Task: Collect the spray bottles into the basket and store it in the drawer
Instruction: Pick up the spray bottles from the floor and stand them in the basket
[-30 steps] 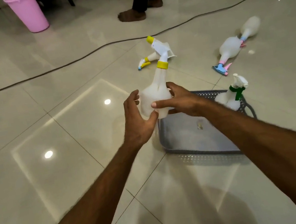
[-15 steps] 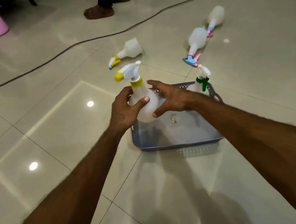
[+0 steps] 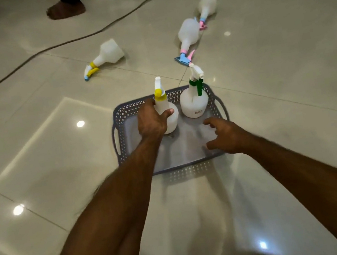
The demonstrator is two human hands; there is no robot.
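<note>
L hand (image 3: 153, 119) wrapped on the translucent white yellow-collared spray bottle (image 3: 166, 111) upright in the grey perforated plastic basket (image 3: 118, 122), R hand (image 3: 225, 136) loose & empty over it; my worry: careless release tips it into the green-trigger white bottle (image 3: 194, 101) beside it.

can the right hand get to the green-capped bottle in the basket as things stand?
Probably yes. The right hand is open and empty over the basket, with the green-capped bottle upright just beyond its fingers. Nothing lies between them; the left hand grips the yellow-capped bottle beside it.
</note>
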